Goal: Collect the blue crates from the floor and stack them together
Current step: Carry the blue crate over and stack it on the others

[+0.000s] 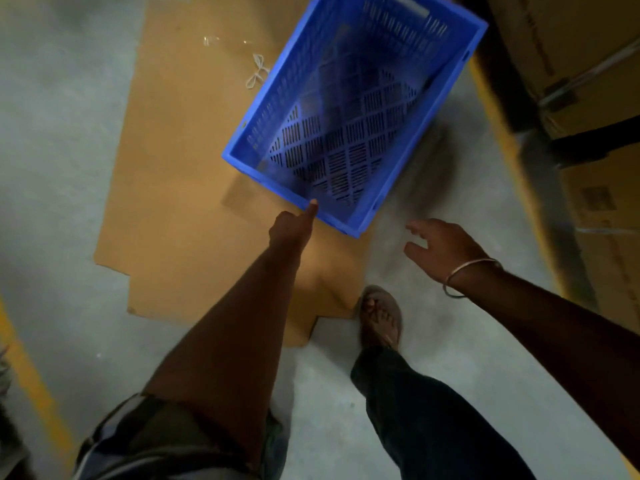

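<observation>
I see the blue crate [349,112], slotted plastic with a lattice bottom, tilted over a flat cardboard sheet [180,188] on the grey concrete floor [62,133]. My left hand [291,230] grips its near rim, fingers clamped. My right hand [443,247] hangs beside it, fingers apart, near stacked cardboard boxes [581,64].

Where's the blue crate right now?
In the head view the blue crate sits upper centre, over the cardboard sheet and grey floor; the left hand grips its near rim, right hand apart.

Flattened cardboard sheet [180,188] on floor; perhaps cardboard boxes [581,64] right
</observation>
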The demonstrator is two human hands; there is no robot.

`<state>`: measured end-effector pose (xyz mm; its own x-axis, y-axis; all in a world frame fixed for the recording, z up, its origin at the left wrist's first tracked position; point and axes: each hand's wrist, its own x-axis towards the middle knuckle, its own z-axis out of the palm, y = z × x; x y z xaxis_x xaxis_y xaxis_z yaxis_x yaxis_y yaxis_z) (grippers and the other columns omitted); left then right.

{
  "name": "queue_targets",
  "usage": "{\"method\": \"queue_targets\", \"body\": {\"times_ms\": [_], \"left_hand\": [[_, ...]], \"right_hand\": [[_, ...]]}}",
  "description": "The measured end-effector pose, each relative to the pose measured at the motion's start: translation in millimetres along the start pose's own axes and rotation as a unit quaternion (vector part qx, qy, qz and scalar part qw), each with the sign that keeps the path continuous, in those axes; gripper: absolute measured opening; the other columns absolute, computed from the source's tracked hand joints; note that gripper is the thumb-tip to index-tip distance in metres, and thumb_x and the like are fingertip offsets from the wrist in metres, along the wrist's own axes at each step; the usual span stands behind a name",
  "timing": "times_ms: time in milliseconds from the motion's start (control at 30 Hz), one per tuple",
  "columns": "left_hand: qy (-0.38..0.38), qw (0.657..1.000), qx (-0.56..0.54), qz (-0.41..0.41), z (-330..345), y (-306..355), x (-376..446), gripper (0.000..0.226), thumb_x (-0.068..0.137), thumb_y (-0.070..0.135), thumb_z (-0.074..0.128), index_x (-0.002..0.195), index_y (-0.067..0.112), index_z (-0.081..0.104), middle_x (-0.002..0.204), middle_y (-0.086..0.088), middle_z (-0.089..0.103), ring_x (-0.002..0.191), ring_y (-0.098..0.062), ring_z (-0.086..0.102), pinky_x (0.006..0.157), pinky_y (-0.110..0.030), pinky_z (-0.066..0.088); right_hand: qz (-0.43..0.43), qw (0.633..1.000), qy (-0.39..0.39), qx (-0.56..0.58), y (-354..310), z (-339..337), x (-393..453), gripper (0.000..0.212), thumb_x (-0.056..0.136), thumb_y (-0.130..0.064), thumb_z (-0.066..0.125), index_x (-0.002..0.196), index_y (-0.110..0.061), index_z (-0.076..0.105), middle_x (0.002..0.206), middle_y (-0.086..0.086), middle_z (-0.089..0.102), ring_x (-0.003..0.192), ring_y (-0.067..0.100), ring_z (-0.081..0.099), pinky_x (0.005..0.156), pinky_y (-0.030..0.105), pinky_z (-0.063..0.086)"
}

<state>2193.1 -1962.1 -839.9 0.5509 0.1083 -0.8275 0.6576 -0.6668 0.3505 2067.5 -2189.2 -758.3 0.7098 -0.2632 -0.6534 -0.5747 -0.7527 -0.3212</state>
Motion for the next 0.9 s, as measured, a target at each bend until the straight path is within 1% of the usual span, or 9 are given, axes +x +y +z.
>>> {"method": "queue_targets", "body": {"times_ms": [67, 133, 233, 300, 467, 600, 700, 800, 900], "left_hand": [[0.018, 0.999, -0.028, 0.003, 15, 2, 19, 0.08, 0.076, 0.077, 0.055, 0.106, 0.004, 0.067, 0.106, -0.017, 0.07, 0.1, -0.038, 0.066, 0.091, -0.046, 0.054], [0.034, 0.998, -0.052, 0.014, 22, 2, 34, 0.069, 0.075, 0.066, 0.063, 0.111, 0.008, 0.067, 0.11, -0.014, 0.069, 0.102, -0.035, 0.065, 0.091, -0.046, 0.055], [0.044, 0.995, -0.093, 0.015, 23, 0, 52, 0.077, 0.053, 0.066, 0.064, 0.104, 0.009, 0.065, 0.102, -0.014, 0.072, 0.095, -0.035, 0.069, 0.084, -0.05, 0.059], [0.04, 0.994, -0.097, 0.005, 21, -15, 66, 0.08, 0.047, 0.066, 0.059, 0.104, 0.01, 0.064, 0.101, -0.015, 0.072, 0.093, -0.037, 0.07, 0.082, -0.051, 0.06], [0.076, 0.996, -0.032, -0.019, -37, -49, 35, 0.077, 0.054, 0.065, 0.054, 0.11, 0.012, 0.067, 0.107, -0.018, 0.072, 0.1, -0.04, 0.068, 0.089, -0.049, 0.056], [0.099, 0.993, 0.043, -0.042, -95, -104, 29, 0.072, 0.06, 0.057, 0.058, 0.113, 0.01, 0.067, 0.11, -0.02, 0.07, 0.106, -0.039, 0.065, 0.09, -0.044, 0.053], [0.117, 0.987, 0.086, -0.067, -131, -140, 23, 0.078, 0.06, 0.061, 0.061, 0.117, 0.008, 0.06, 0.112, -0.026, 0.066, 0.106, -0.044, 0.063, 0.091, -0.05, 0.053], [0.133, 0.979, 0.12, -0.1, -156, -160, 12, 0.061, 0.083, 0.033, 0.072, 0.124, -0.004, 0.045, 0.122, -0.037, 0.057, 0.113, -0.052, 0.056, 0.092, -0.052, 0.046], [0.156, 0.971, 0.151, -0.099, -167, -180, 9, 0.059, 0.085, 0.024, 0.065, 0.126, -0.005, 0.035, 0.12, -0.04, 0.055, 0.111, -0.055, 0.055, 0.091, -0.055, 0.044]], "right_hand": [[-0.011, 1.0, 0.011, 0.002, 10, 6, 14, 0.046, 0.084, -0.032, 0.066, 0.127, -0.017, 0.06, 0.126, 0.008, 0.063, 0.114, 0.027, 0.059, 0.098, 0.036, 0.047], [-0.016, 1.0, 0.013, 0.001, 17, 13, 24, 0.045, 0.084, -0.032, 0.066, 0.126, -0.017, 0.06, 0.125, 0.007, 0.063, 0.113, 0.027, 0.06, 0.097, 0.036, 0.047], [-0.006, 1.0, 0.009, -0.004, 24, 20, 35, 0.045, 0.084, -0.034, 0.066, 0.126, -0.018, 0.06, 0.125, 0.007, 0.063, 0.114, 0.028, 0.059, 0.097, 0.038, 0.048], [0.001, 1.0, 0.003, -0.011, 24, 20, 37, 0.047, 0.083, -0.037, 0.064, 0.127, -0.021, 0.059, 0.126, 0.006, 0.062, 0.114, 0.028, 0.059, 0.097, 0.04, 0.048], [0.003, 0.999, 0.011, -0.049, 14, 9, 41, 0.05, 0.084, -0.035, 0.061, 0.131, -0.018, 0.054, 0.132, 0.009, 0.055, 0.119, 0.032, 0.054, 0.099, 0.043, 0.046], [-0.017, 0.997, 0.046, -0.054, -2, 0, 57, 0.061, 0.081, -0.029, 0.058, 0.138, -0.013, 0.045, 0.138, 0.014, 0.047, 0.125, 0.036, 0.047, 0.1, 0.048, 0.045], [-0.04, 0.994, 0.069, -0.072, -12, 1, 72, 0.074, 0.084, -0.028, 0.057, 0.15, -0.01, 0.029, 0.154, 0.014, 0.032, 0.14, 0.032, 0.032, 0.113, 0.045, 0.032], [-0.053, 0.99, 0.061, -0.112, -25, 6, 86, 0.088, 0.085, -0.026, 0.062, 0.154, -0.011, 0.009, 0.162, 0.011, 0.009, 0.148, 0.027, 0.012, 0.119, 0.039, 0.019], [-0.072, 0.985, 0.057, -0.145, -33, 17, 101, 0.092, 0.083, -0.025, 0.06, 0.154, -0.007, 0.004, 0.162, 0.015, 0.001, 0.149, 0.029, 0.008, 0.119, 0.042, 0.022]]}}
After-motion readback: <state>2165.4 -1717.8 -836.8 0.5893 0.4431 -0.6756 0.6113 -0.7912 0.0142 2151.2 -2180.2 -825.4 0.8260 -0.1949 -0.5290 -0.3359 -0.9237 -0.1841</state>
